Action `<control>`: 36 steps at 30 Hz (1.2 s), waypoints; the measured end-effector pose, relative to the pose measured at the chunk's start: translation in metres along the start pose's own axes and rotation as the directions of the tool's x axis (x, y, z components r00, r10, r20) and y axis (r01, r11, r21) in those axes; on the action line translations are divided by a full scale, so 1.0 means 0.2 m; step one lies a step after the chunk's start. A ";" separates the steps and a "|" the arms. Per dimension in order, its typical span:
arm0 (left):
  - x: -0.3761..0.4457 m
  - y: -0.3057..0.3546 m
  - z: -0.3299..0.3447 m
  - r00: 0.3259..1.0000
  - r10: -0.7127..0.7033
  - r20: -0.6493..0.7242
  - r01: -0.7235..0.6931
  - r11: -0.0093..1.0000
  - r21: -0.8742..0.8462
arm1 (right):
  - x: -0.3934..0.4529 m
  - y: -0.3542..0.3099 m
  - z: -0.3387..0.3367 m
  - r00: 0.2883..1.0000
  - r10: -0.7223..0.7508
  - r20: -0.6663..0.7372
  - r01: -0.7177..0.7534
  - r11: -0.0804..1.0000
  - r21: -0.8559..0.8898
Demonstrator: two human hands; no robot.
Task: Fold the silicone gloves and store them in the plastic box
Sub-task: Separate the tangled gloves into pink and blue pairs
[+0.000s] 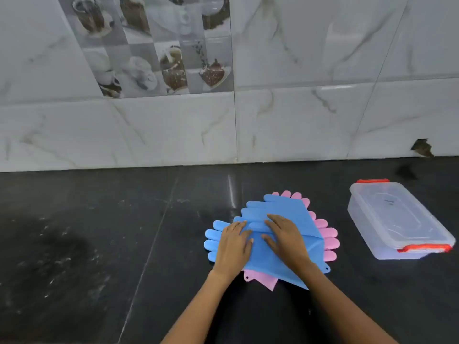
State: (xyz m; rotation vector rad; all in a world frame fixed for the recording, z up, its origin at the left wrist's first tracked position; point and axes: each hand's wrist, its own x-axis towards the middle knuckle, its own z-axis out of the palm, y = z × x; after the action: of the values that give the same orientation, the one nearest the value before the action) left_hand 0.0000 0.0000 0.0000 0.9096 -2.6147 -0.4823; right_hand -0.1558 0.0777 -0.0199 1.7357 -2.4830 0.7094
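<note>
Both hands lie flat on a pile of gloves in the lower middle of the frame, on a black counter (99, 244). The left hand (233, 247) is open, fingers together, palm down on the blue gloves (285, 207) near their left edge. The right hand (285, 238) is open too, fingers a little spread and pointing to the upper left, pressing the blue sheet flat. Neither hand pinches anything.

The blue gloves lie on top, with blue fingers sticking out to the left and the upper left. Pink gloves (330, 242) lie under them; their fingertips fan out along the right and top edges, and a pink cuff pokes out at the bottom.

The box (392, 219) stands at the right of the frame, well apart from the pile, clear, lid on, with red clips at both ends. A small mark shows on the lid, too blurred to read.

A tiled wall (298, 108) fills the upper frame, with printed cups and desserts at the upper left.
</note>
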 end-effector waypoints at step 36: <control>0.50 0.33 0.22 0.983 -0.118 -0.138 0.104 0.989 -0.109 | 0.32 0.40 -0.34 0.967 -0.119 0.225 0.194 0.917 -0.348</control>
State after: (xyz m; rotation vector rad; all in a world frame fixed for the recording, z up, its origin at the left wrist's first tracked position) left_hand -0.1279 -0.0059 0.0075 1.0215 -2.3967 -0.5505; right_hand -0.2672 0.0685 0.0316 1.9022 -2.3547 0.0482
